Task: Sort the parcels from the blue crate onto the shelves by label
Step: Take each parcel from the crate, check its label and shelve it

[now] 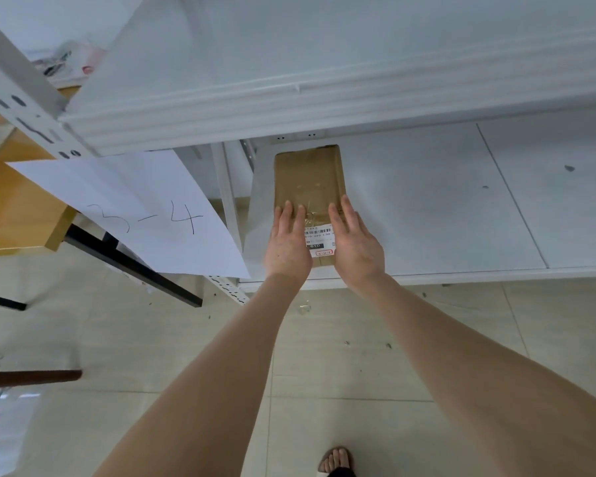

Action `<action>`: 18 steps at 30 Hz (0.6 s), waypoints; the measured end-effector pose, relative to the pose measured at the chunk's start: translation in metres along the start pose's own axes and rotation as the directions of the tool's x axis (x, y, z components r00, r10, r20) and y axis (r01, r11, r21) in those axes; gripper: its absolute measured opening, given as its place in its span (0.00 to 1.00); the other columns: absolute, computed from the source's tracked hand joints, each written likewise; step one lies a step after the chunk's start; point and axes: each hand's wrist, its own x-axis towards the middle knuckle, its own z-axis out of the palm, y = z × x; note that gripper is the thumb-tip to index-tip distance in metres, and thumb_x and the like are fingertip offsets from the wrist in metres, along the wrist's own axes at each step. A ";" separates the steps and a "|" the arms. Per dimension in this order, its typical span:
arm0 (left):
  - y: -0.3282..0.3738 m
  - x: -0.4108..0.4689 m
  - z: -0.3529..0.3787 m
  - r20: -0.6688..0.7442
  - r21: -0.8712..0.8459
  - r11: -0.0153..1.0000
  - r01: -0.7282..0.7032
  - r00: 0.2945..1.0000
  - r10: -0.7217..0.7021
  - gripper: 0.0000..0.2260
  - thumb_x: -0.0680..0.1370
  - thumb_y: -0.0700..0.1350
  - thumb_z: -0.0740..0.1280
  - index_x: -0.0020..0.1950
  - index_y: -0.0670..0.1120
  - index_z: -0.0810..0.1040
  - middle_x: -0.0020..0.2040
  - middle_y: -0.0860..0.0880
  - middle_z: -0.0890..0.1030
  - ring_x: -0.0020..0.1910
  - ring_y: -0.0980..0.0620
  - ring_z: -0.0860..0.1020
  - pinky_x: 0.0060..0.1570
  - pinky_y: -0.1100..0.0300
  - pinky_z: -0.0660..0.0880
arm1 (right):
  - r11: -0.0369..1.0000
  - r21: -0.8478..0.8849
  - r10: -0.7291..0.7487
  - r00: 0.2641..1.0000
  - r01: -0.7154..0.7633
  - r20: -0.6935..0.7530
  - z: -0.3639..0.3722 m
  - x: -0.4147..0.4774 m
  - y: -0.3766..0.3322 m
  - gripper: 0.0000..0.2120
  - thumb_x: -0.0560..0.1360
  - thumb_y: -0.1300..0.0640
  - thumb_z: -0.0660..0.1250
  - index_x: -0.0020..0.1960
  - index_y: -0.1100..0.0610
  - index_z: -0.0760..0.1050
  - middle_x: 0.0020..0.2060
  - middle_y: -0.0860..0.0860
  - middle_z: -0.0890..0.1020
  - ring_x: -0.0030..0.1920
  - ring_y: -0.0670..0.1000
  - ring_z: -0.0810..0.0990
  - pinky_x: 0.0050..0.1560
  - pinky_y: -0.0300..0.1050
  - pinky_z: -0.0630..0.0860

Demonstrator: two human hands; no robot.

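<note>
Parcel [308, 180] check, read near to far.

Nearest: 1 sandalled foot [336, 459] on pale floor tiles [324, 356], matte, with grout lines and a few dark specks. 2 bare forearms reach forward and down.

Left hand [287, 241] lies palm-down on the parcel's near left part, fingers straight and together, gripping nothing. Right hand [355, 244] is at the near right edge, fingers likewise straight, palm turned slightly inward. It is released, not grasping. Between the 2 hands sits the shipping label [319, 241]: white, barcode on top, a black band and a red-outlined mark below. The text is too small to read.

The parcel is flat, rectangular brown cardboard with slightly rounded corners, and clear tape across the top gives a dull sheen. It lies flat on the lower shelf [427, 208], toward the left end, its near end close to the front lip. The long axis runs straight away from the person, front to back, so the parcel is dead ahead of both hands, each about equally near.

Judgement: any further push would go along that axis, deeper in. Otherwise both hands simply lift off.

Lower shelf: white painted sheet metal, smooth, 1 seam line, a few scuffs. Left of it hangs a white paper sign [141, 211] handwritten "3-4", near the slotted grey upright [25, 108]. Above is the upper shelf [289, 108], white with a ribbed front edge. The parcel's far end shows just beneath it. The blue crate is not in view.
</note>
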 end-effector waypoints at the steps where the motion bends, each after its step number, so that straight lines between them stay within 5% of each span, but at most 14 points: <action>1: 0.000 0.003 0.000 0.004 -0.002 1.000 0.000 1.000 0.000 0.33 0.77 0.33 0.60 0.78 0.48 0.50 0.79 0.49 0.47 0.78 0.50 0.43 0.73 0.59 0.50 | 1.000 0.003 0.001 1.000 -0.001 0.000 0.000 0.002 0.000 0.36 0.78 0.65 0.60 0.79 0.53 0.45 0.78 0.49 0.41 0.77 0.55 0.53 0.66 0.48 0.69; 9: 0.001 0.021 -0.004 0.019 -0.001 1.000 0.004 1.000 -0.004 0.32 0.77 0.34 0.59 0.78 0.47 0.52 0.79 0.49 0.48 0.78 0.50 0.44 0.74 0.56 0.57 | 1.000 0.009 0.007 1.000 -0.007 -0.004 0.003 0.019 0.003 0.38 0.78 0.64 0.62 0.79 0.52 0.44 0.78 0.49 0.40 0.77 0.56 0.53 0.65 0.47 0.69; 18: 0.002 0.029 -0.006 0.077 0.020 0.999 0.026 0.997 -0.027 0.33 0.77 0.34 0.60 0.78 0.47 0.50 0.79 0.49 0.46 0.78 0.50 0.43 0.75 0.57 0.53 | 1.000 0.009 0.021 0.999 -0.022 0.034 0.001 0.027 0.005 0.41 0.76 0.65 0.64 0.79 0.50 0.42 0.78 0.47 0.39 0.76 0.58 0.53 0.68 0.50 0.67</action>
